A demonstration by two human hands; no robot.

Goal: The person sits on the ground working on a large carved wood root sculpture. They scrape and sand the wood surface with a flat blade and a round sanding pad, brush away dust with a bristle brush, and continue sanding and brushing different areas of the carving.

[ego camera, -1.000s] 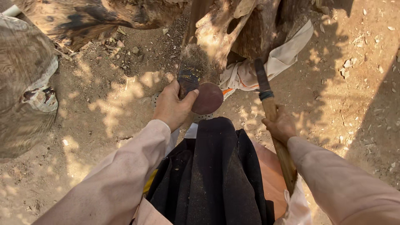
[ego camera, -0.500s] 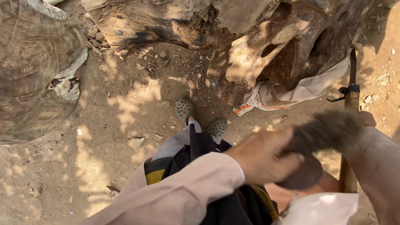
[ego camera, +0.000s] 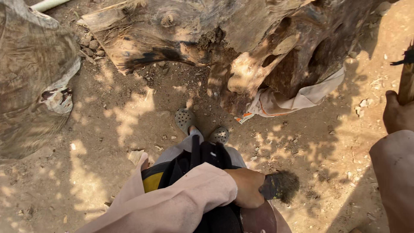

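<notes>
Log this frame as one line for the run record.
left hand: grips brush over lap | right hand: holds wooden handle upright | log: on dirt ahead of feet

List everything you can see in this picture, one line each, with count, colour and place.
log: one, brown with pale patches, top centre.
second log: one, grey-brown, left edge.
cloth: one, beige, under the log's right end.
pipe: one, pale, top left.
ground: sandy, with wood chips.
brush: one, dark, in the left hand.
stick: one, brown, right edge.
shoes: two, grey, centre.
left hand: grips the brush.
right hand: holds the stick.
</notes>
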